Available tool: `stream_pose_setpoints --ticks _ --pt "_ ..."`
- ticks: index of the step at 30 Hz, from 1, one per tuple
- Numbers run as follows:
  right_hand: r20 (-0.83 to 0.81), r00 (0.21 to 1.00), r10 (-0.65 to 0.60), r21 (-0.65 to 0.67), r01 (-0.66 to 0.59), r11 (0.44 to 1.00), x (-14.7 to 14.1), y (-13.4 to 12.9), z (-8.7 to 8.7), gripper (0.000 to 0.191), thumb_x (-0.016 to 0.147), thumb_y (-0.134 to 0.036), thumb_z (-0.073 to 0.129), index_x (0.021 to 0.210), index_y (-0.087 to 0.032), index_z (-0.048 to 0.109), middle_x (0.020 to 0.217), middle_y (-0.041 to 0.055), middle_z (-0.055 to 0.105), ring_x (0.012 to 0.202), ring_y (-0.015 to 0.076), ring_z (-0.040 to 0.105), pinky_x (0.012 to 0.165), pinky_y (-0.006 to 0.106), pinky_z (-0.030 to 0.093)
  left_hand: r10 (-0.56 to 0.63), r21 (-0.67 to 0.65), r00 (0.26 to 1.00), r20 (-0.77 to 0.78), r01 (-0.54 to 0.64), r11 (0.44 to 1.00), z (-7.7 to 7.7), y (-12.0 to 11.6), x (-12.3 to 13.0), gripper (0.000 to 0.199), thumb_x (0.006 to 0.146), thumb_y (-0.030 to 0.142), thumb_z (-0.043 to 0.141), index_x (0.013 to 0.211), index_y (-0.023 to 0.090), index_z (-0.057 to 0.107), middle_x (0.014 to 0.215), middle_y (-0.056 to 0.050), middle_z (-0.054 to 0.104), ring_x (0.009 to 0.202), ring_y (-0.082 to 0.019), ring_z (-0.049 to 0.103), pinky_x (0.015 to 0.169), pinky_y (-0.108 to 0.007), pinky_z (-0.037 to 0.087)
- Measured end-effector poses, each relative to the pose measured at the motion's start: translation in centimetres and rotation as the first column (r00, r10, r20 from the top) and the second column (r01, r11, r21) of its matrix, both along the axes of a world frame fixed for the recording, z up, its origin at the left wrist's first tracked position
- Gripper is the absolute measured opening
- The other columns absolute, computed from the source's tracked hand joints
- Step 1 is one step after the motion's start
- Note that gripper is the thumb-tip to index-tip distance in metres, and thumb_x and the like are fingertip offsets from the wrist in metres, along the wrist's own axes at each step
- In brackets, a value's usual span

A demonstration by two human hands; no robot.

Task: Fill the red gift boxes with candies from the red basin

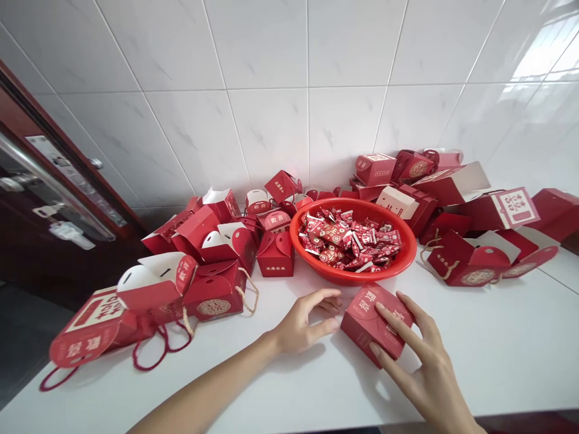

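Note:
A red gift box with gold lettering stands tilted at the front of the white table, its top flaps folded together. My right hand grips this box from the right, with fingers over the top and the thumb at the near side. Just left of the box is my left hand, its fingers curved and apart, with nothing between them. Behind the box sits a red plastic basket holding many wrapped candies.
Several red gift boxes, some with open flaps and rope handles, crowd the left side and the right side. A small closed box stands left of the basket. White tiled wall rises behind; a door with keys is at left.

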State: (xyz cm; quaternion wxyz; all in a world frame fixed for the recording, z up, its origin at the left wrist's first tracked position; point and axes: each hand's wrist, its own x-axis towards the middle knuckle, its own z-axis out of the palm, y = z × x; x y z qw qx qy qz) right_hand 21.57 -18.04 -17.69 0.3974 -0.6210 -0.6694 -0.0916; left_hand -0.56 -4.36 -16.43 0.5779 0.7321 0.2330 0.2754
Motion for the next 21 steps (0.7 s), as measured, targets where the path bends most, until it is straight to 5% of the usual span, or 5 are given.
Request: stream_pose_setpoints --ticks 4,8,15,21 --pt "0.008 0.996 -0.088 0.034 0.087 0.996 1.9 -0.8 0.3 0.043 0.096 -0.039 0.064 0.137 -0.028 0.063 0.146 0.0151 0.05 0.124 0.0363 0.058 0.097 0.051 0.055 0.087 -0.138 0.995 -0.048 -0.093 0.986 -1.4 0.1 -0.2 0.042 0.086 0.039 0.072 0.12 0.015 0.065 0.113 -0.013 0.072 0.102 -0.023 0.068 0.095 -0.039 0.053" --pt "-0.021 0.953 -0.301 0.058 0.302 0.952 5.7 -3.2 0.2 0.045 0.095 -0.046 0.062 0.134 -0.023 0.067 0.141 0.0174 0.054 0.121 0.0397 0.059 0.099 0.057 0.05 0.118 -0.155 0.989 -0.089 -0.131 0.979 -1.2 0.0 -0.1 0.036 0.086 0.04 0.072 0.112 0.016 0.068 0.106 -0.011 0.073 0.096 -0.022 0.066 0.093 -0.038 0.052" --pt "-0.031 0.71 -0.703 0.052 0.704 0.709 15.6 -6.5 0.6 0.059 0.094 -0.052 0.053 0.128 -0.008 0.072 0.144 0.0288 0.051 0.131 0.0471 0.055 0.108 0.057 0.042 0.104 -0.113 0.985 -0.137 -0.12 0.986 -0.7 -0.1 0.0 0.029 0.086 0.04 0.069 0.104 0.017 0.071 0.101 -0.01 0.074 0.095 -0.023 0.065 0.091 -0.037 0.05" --pt "-0.034 0.571 -0.82 0.007 0.821 0.571 23.4 -6.2 1.3 0.064 0.088 -0.048 0.052 0.129 -0.004 0.072 0.137 0.0302 0.055 0.13 0.0502 0.053 0.106 0.057 0.037 0.103 -0.11 0.98 -0.172 -0.123 0.986 -0.3 -0.1 0.2 0.028 0.084 0.041 0.068 0.098 0.018 0.072 0.098 -0.009 0.074 0.094 -0.023 0.064 0.09 -0.036 0.049"
